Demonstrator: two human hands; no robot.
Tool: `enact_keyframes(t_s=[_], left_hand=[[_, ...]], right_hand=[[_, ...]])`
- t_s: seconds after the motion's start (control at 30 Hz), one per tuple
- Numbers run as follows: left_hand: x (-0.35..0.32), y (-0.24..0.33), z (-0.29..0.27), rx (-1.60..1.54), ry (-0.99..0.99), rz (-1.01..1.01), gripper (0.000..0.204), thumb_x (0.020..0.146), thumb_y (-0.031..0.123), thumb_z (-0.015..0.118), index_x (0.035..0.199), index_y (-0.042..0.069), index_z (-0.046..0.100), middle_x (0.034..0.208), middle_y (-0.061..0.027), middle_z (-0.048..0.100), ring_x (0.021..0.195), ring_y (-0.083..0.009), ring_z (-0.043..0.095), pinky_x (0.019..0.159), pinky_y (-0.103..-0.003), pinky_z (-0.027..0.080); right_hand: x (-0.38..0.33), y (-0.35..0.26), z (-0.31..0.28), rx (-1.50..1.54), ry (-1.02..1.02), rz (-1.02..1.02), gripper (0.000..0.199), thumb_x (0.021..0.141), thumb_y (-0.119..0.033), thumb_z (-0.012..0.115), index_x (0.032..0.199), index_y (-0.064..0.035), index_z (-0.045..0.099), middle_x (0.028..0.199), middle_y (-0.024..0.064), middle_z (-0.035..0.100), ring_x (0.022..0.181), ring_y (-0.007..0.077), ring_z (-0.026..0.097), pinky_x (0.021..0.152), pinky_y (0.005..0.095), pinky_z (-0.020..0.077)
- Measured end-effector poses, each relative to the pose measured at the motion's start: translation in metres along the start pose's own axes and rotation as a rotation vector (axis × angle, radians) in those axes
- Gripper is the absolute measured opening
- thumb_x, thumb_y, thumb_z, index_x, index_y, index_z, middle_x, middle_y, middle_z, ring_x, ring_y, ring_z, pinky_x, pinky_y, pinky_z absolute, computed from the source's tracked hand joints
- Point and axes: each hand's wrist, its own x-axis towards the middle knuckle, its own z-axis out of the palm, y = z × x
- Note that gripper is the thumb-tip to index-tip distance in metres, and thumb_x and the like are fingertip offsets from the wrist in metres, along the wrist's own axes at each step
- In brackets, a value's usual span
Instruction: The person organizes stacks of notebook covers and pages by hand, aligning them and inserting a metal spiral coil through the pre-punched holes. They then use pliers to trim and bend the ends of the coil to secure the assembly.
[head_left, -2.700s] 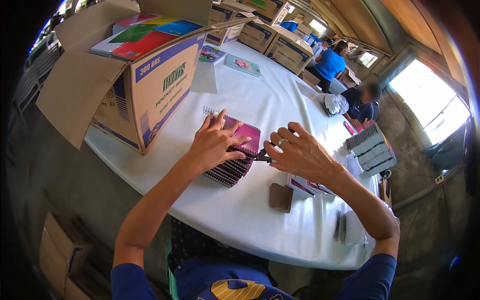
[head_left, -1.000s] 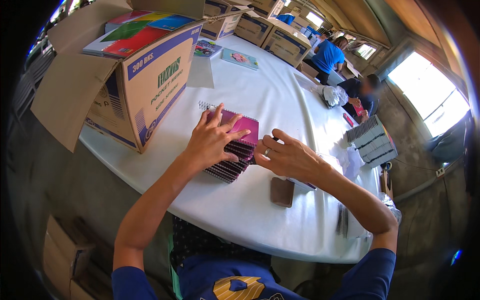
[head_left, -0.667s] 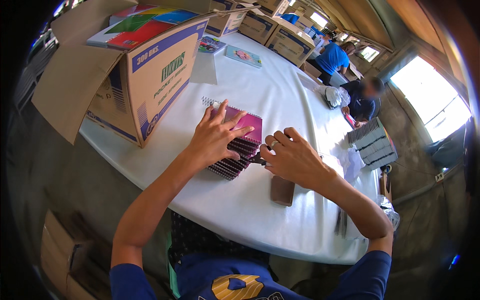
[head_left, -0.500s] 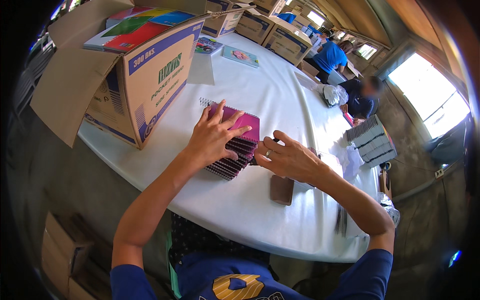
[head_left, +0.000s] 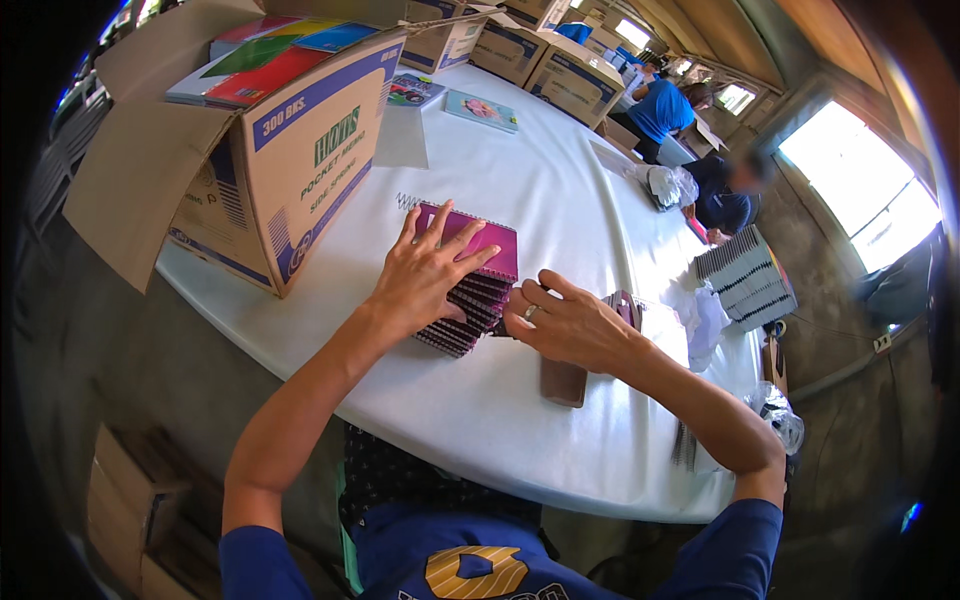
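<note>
1. At ten o'clock on the desk [head_left: 560, 190] stands an open cardboard box [head_left: 300, 170] of notebooks.
2. Left hand [head_left: 425, 275] lies spread flat atop the purple spiral notebook stack [head_left: 480, 285], centre.
3. Right hand [head_left: 560, 325] curls against the stack's three-o'clock edge; a brown phone [head_left: 563, 383] lies just below.

Left hand [head_left: 428, 275] lies flat, fingers spread; right hand [head_left: 565, 325] curls beside it, forearms extended

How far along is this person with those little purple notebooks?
A fanned stack of purple spiral notebooks already lies on the white table. In hand: the left hand presses flat on the stack while the right hand works at its side edge. Left: the open cardboard box beside them holds more colourful books.
</note>
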Motion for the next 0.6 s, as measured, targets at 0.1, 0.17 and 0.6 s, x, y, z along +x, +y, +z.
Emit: enact_keyframes(t_s=[0.1,0.17,0.6], left_hand=[[-0.001,-0.003,0.003,-0.007,-0.016,-0.020,0.093,0.057,0.040,0.090,0.141,0.027,0.051,0.152,-0.0030,0.041,0.145,-0.0349,0.028,0.116,-0.059,0.026],[-0.002,-0.004,0.004,-0.028,0.011,-0.016,0.092,0.057,0.038,0.090,0.141,0.027,0.052,0.152,-0.0026,0.041,0.144,-0.0346,0.029,0.116,-0.058,0.026],[-0.012,0.008,0.011,0.068,0.086,0.031,0.114,0.051,0.041,0.090,0.151,0.029,0.036,0.154,-0.0043,0.038,0.148,-0.0370,0.019,0.118,-0.061,0.018]], right_hand=[[0.000,-0.006,0.014,-0.126,-0.013,-0.077,0.013,0.078,-0.016,0.067,0.087,-0.0084,0.062,0.095,0.0034,0.065,0.096,0.0152,0.062,0.087,0.0311,0.0457],[-0.001,-0.030,0.018,-0.060,-0.385,0.185,0.013,0.079,-0.019,0.066,0.083,-0.0076,0.063,0.089,0.0053,0.065,0.089,0.0192,0.062,0.078,0.0316,0.0475],[-0.001,-0.010,0.018,-0.208,0.010,-0.077,0.012,0.082,-0.019,0.065,0.090,-0.0096,0.064,0.095,0.0015,0.066,0.104,0.0155,0.059,0.096,0.0350,0.0419]])
